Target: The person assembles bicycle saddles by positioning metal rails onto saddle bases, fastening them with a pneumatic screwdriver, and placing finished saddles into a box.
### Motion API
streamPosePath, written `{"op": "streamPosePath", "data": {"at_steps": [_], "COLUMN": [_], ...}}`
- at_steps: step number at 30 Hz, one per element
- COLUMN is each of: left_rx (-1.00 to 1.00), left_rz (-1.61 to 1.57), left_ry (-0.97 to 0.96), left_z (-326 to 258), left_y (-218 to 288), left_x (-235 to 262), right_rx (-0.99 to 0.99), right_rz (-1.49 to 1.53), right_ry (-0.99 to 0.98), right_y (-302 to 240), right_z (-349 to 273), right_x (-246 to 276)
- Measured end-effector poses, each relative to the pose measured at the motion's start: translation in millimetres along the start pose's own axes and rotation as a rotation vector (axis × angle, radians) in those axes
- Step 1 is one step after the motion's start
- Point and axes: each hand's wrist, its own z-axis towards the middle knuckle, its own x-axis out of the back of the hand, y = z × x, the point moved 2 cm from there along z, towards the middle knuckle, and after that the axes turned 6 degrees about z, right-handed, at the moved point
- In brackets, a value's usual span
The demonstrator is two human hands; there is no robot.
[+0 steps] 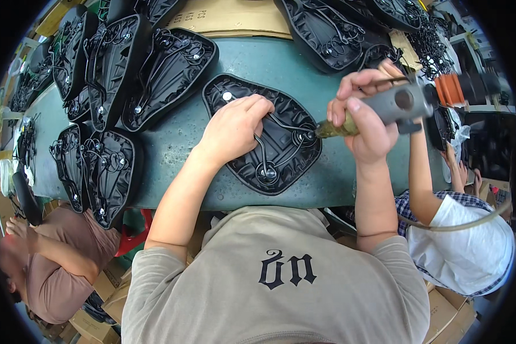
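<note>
A black bicycle saddle [284,163] lies upside down on the green table, its bent metal rails and coil springs facing up. My left hand [235,126] rests on it with fingers curled round the metal rails near the narrower left part. With my right hand [368,123] I grip a grey power driver [404,103] with an orange ring. The driver's tip meets or nearly meets the spring fixing [304,136] at the saddle's right side; exact contact is unclear. Another round fixing [268,172] shows at the near edge.
Several upturned saddles [169,74] stand stacked on the left of the green table [172,166], and more saddles [327,34] sit at the far right. A cardboard sheet [235,17] lies at the back. People work on both sides; a hose [458,226] runs at right.
</note>
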Motion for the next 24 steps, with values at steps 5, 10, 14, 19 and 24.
{"op": "streamPosePath", "data": {"at_steps": [5, 10, 14, 19, 24], "left_rx": [0.003, 0.011, 0.021, 0.31, 0.181], "left_rz": [0.019, 0.045, 0.064, 0.263, 0.35], "left_ry": [-0.007, -0.021, -0.012, 0.353, 0.294], "left_z": [0, 1, -4, -20, -23], "left_y": [0, 4, 7, 35, 44], "left_x": [0, 2, -4, -23, -2], "right_rx": [-0.039, 0.026, 0.21, 0.272, 0.189], "right_rz": [0.041, -0.012, 0.033, 0.001, -0.129], "right_ry": [-0.056, -0.096, -0.165, -0.236, -0.205], "right_y": [8, -3, -40, -85, -65], "right_z": [4, -1, -8, -26, -44], "right_x": [2, -4, -3, -14, -23]}}
